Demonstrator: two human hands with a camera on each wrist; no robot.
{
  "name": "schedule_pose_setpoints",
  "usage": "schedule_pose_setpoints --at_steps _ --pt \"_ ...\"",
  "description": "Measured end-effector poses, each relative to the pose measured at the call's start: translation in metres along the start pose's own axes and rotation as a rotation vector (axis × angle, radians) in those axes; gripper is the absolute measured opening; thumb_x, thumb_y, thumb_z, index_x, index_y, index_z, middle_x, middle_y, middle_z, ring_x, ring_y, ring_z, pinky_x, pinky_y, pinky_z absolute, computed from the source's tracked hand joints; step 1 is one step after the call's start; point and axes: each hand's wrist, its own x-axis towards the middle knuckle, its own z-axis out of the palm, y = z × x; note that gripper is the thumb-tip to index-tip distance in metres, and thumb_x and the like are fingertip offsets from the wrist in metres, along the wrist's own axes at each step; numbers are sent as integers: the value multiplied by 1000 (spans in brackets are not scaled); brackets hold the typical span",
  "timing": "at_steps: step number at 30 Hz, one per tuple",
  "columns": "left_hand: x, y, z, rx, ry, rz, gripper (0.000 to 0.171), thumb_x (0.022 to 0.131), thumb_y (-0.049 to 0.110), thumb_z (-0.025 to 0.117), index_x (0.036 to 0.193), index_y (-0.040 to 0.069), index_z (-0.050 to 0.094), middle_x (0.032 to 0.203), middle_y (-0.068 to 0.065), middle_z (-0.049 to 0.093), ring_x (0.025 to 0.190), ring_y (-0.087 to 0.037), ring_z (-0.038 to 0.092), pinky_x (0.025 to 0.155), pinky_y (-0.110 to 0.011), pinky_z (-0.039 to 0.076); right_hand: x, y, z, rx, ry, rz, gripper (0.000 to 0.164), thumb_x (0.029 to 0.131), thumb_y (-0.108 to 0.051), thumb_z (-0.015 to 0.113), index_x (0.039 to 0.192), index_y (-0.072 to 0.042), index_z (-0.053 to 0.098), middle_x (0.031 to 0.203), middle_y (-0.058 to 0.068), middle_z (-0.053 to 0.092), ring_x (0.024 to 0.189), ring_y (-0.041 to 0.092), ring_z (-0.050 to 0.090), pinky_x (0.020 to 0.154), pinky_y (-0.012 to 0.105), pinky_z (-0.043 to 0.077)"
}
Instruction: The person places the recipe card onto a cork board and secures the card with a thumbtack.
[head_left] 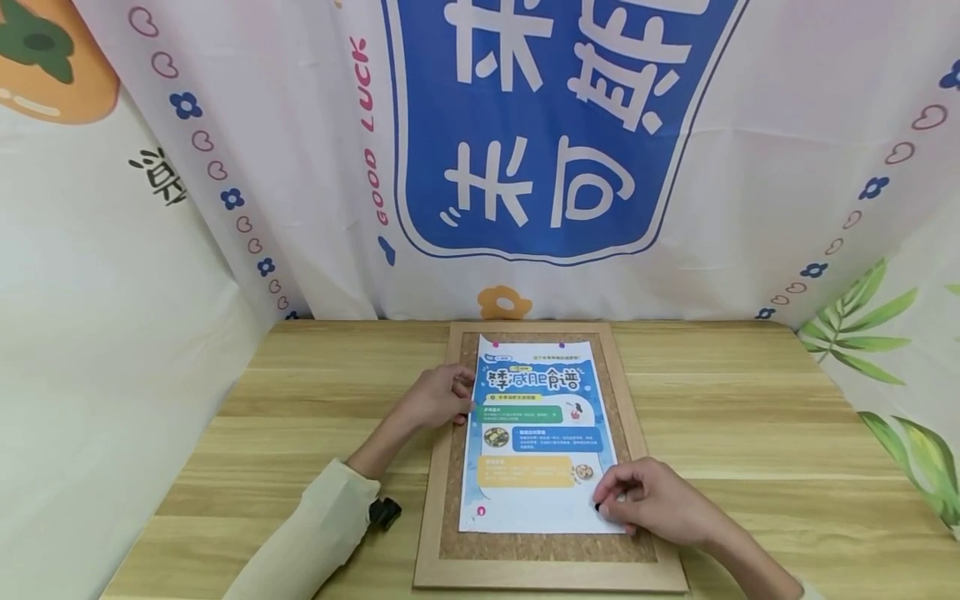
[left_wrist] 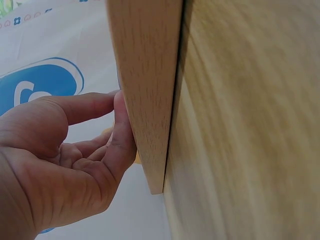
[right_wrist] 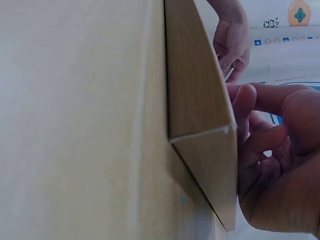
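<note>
A blue and white printed poster lies on a wood-framed cork board. My left hand is at the poster's left edge, pinching it with thumb and index fingertip; the grip itself is partly hidden. In the left wrist view that hand bends over the board's frame. At the poster's lower right corner, my right hand pinches a small dark pushpin. The right wrist view shows the right hand's curled fingers beside the frame's corner, hiding the pin.
Pink pins sit at the poster's upper left and lower left; a purple pin is at its upper right. The board lies on a wood-grain table. Behind hangs a printed cloth.
</note>
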Motion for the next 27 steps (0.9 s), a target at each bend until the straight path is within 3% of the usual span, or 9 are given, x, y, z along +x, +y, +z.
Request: schedule_pose_setpoints --at_steps 6,16,27 --pt "0 0 0 -5 0 -6 42 97 -3 74 137 -4 63 102 -16 76 73 -18 73 64 -27 65 1 -2 0 -57 6 -1 6 97 -7 73 100 -5 78 87 7 73 61 4 60 54 22 57" --pt "1 1 0 0 2 -3 41 97 -3 74 137 -4 63 102 -16 76 73 -18 72 63 -27 65 6 -5 -3 -207 7 -48 8 92 -7 77 91 -14 80 81 -5 74 59 -2 49 51 15 42" --pt "1 0 0 4 -1 -5 40 97 -3 74 136 -4 63 101 -15 75 73 -17 72 64 -27 65 11 -9 -5 -214 -13 -49 13 89 -3 75 87 -14 80 79 -5 73 63 0 52 54 16 44"
